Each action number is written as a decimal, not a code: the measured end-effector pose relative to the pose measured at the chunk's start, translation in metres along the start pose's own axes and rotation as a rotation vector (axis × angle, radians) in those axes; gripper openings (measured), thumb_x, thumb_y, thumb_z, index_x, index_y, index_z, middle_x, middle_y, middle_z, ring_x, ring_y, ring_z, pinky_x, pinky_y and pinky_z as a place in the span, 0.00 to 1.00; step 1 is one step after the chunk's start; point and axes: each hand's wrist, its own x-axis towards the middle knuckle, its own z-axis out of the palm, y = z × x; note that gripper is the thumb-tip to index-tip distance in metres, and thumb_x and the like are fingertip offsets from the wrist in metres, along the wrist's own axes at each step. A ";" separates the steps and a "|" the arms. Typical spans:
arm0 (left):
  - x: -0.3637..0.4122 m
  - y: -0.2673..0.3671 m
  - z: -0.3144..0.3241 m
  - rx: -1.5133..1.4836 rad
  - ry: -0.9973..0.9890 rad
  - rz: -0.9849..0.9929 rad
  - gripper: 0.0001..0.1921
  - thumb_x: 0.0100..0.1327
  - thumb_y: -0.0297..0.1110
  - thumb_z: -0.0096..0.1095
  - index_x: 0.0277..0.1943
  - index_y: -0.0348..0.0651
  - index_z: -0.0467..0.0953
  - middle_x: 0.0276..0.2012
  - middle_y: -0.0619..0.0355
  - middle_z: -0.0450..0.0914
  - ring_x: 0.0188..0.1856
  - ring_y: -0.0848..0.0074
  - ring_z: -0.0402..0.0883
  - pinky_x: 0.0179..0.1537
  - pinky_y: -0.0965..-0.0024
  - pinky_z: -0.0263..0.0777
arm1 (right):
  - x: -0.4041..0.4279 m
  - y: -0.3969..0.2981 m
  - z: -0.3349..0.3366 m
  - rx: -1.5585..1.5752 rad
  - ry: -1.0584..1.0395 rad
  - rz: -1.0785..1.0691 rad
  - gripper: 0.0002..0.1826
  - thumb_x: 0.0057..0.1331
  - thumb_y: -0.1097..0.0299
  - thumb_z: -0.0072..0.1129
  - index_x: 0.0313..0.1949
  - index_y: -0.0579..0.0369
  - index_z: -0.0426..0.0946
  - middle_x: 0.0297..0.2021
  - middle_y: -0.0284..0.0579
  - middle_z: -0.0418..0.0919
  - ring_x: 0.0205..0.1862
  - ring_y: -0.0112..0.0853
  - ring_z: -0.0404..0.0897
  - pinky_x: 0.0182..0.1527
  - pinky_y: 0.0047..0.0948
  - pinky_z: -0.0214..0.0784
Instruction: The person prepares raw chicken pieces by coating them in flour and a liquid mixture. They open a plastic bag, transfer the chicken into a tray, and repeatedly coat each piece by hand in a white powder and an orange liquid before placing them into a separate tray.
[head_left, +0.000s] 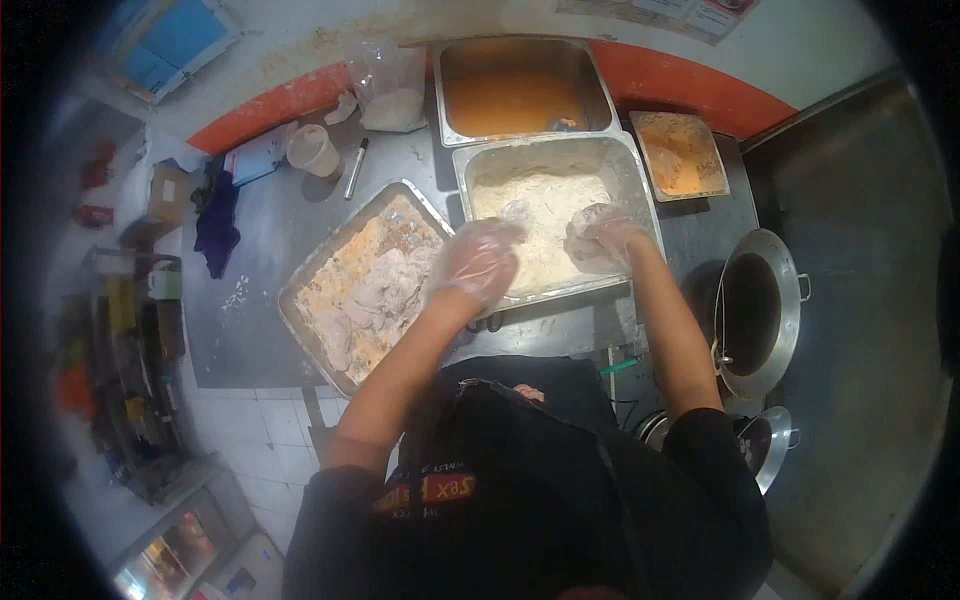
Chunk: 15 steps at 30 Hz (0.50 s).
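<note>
A deep steel pan (647, 187) before me holds pale flour (544, 199). My left hand (484, 259), in a clear plastic glove, reaches over the pan's left side; its fingertips are near the flour, and whether it holds anything is hidden. Inside the pan at the right, my right hand (611, 229) is also gloved, its fingers curled and dusted with flour. A floured lump may be in those fingers, but I cannot tell. To the left, a tilted shallow tray (304, 270) bears flour-coated pieces (386, 292), probably raw meat, among orange crumbs.
Behind the flour stands a steel pan of orange liquid (514, 101). A smaller orange-crusted pan (682, 157) is at right, above a large wok (787, 315). A plastic cup (311, 152), a marker (356, 169), a bag of white powder (391, 105) and a purple cloth (217, 229) lie left.
</note>
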 end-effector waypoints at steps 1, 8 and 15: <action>0.008 -0.001 0.025 0.081 -0.059 -0.049 0.17 0.65 0.33 0.51 0.52 0.44 0.82 0.53 0.49 0.84 0.55 0.59 0.82 0.58 0.60 0.75 | -0.001 -0.008 -0.003 -0.095 0.011 -0.003 0.30 0.63 0.46 0.62 0.56 0.56 0.79 0.49 0.51 0.83 0.50 0.44 0.83 0.56 0.37 0.74; 0.089 -0.028 0.121 0.163 -0.312 -0.519 0.16 0.66 0.34 0.54 0.53 0.45 0.82 0.53 0.47 0.84 0.55 0.57 0.84 0.55 0.59 0.77 | 0.013 -0.001 0.032 -0.349 0.005 -0.092 0.34 0.59 0.38 0.63 0.51 0.56 0.82 0.45 0.54 0.85 0.49 0.47 0.84 0.55 0.37 0.75; 0.094 -0.016 0.091 0.124 -0.448 -0.257 0.23 0.61 0.44 0.69 0.54 0.41 0.78 0.48 0.42 0.83 0.52 0.51 0.83 0.52 0.54 0.77 | 0.004 -0.030 0.009 -0.145 -0.023 0.074 0.22 0.62 0.51 0.65 0.49 0.53 0.83 0.44 0.53 0.85 0.45 0.44 0.85 0.51 0.35 0.77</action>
